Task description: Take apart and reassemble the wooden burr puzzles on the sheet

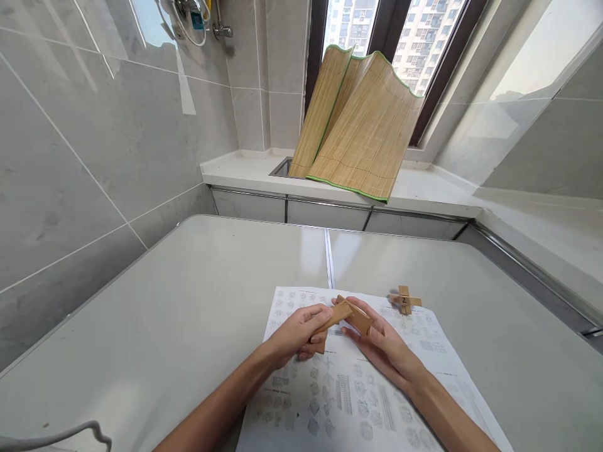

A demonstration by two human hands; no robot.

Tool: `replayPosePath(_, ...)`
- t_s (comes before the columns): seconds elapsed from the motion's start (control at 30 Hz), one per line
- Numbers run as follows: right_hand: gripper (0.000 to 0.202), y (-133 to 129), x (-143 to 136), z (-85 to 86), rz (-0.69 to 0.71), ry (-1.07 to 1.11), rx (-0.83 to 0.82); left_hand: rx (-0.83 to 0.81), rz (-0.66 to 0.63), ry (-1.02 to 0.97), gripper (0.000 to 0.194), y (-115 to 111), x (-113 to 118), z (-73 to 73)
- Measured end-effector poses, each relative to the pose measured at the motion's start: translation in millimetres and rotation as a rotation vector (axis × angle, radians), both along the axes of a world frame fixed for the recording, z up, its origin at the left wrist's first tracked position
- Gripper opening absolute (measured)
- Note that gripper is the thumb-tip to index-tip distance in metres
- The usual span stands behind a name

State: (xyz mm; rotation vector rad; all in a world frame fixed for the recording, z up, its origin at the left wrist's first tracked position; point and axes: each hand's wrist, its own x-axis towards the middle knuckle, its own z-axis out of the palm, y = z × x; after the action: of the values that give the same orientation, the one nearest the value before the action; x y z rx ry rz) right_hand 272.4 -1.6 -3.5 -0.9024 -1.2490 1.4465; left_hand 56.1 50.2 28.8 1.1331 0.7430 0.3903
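Wooden puzzle pieces are between my hands above a large printed sheet (348, 383). My left hand (301, 333) pinches a flat wooden piece (335, 316), and another piece (319, 344) shows beneath its fingers. In my right hand (384, 342) is a wider wooden piece (359, 319), held tilted. The ends of the two upper pieces meet or overlap; whether they interlock cannot be made out. A cross-shaped wooden piece marked with a dark figure (404, 301) lies near the sheet's upper right edge.
The pale table (207, 301) has a seam down its middle. Behind it, a bamboo mat (362, 125) leans over a counter (424, 188) beside a sink edge. A grey cable (70, 433) lies at the lower left.
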Motion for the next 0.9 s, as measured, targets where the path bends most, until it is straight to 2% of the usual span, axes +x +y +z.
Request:
replayPosePath(0.27, 0.063, 1.3, 1.3, -5.7, -0.042, 0.043, -0.007, -0.053, 0.008, 0.009, 0.044, 4.3, -4.4, -1.4)
replayPosePath(0.43, 0.067, 0.6, 9.9, -2.8, -0.016, -0.097, 0.074, -0.078, 0.019, 0.03, 0.042, 5.3, -5.9, -1.8)
replayPosePath(0.57, 0.066, 0.1, 14.8, -1.0, 0.012, -0.108, 0.114, -0.085, 0.037, 0.016, 0.043, 5.0, -6.3, -2.5)
replayPosePath(0.9, 0.071, 0.3, 21.7, -5.6, 0.037, -0.102, 0.076, -0.101, 0.006, 0.004, 0.042, 4.8, -6.1, -2.9)
